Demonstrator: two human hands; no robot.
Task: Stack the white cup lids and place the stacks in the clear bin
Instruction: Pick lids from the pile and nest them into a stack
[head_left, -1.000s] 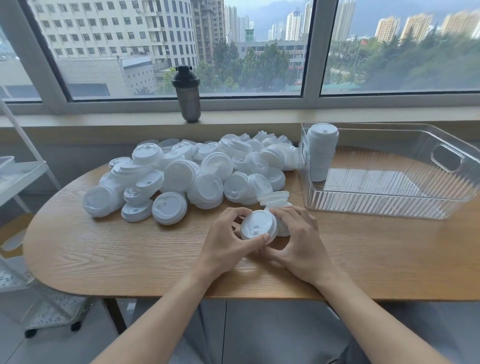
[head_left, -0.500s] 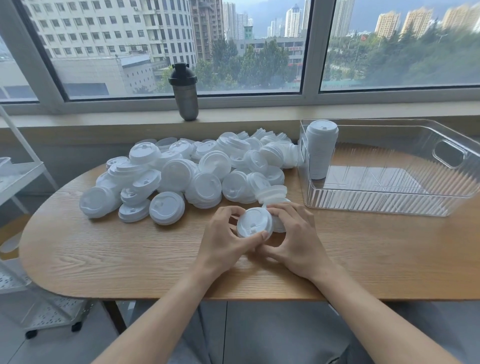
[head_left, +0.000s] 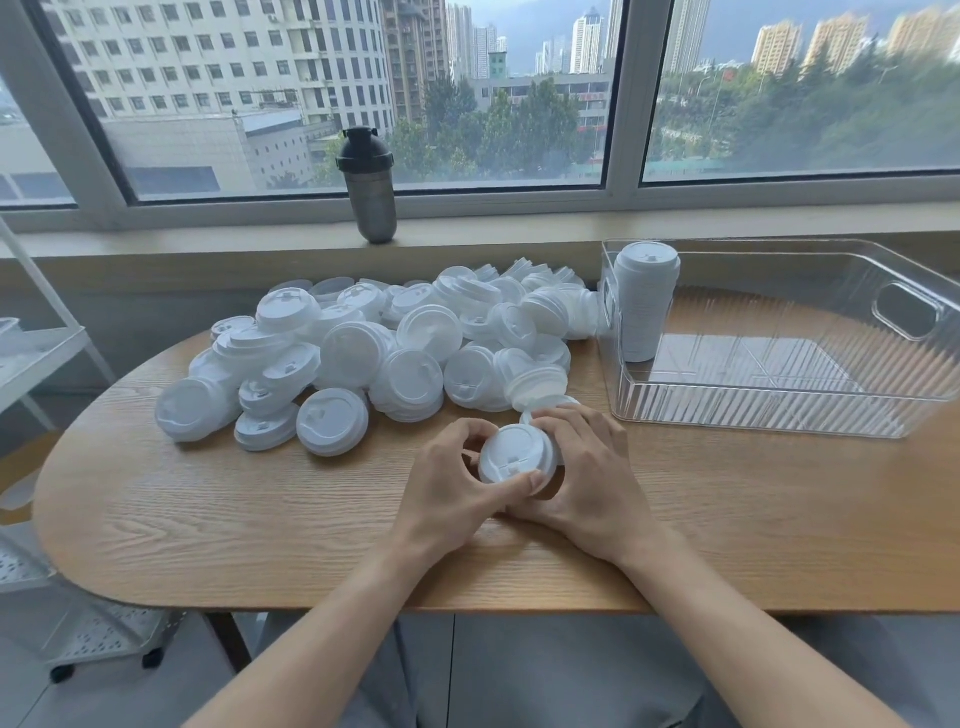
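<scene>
Your left hand (head_left: 447, 486) and right hand (head_left: 587, 478) both grip 1 lid (head_left: 514, 452); pile (head_left: 374, 353) beyond, bin (head_left: 779, 415) far right.

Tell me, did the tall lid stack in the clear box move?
No. The lid stack stands in the clear bin's same near-left corner as before.

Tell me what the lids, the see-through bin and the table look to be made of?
The lids look like thin moulded plastic, matt white, with pressed rims and sip tabs. The bin seems clear hard plastic: glossy, ribbed walls, the table showing through. The table shows a light wood grain, matt; solid wood or a veneer, I cannot tell.
</scene>
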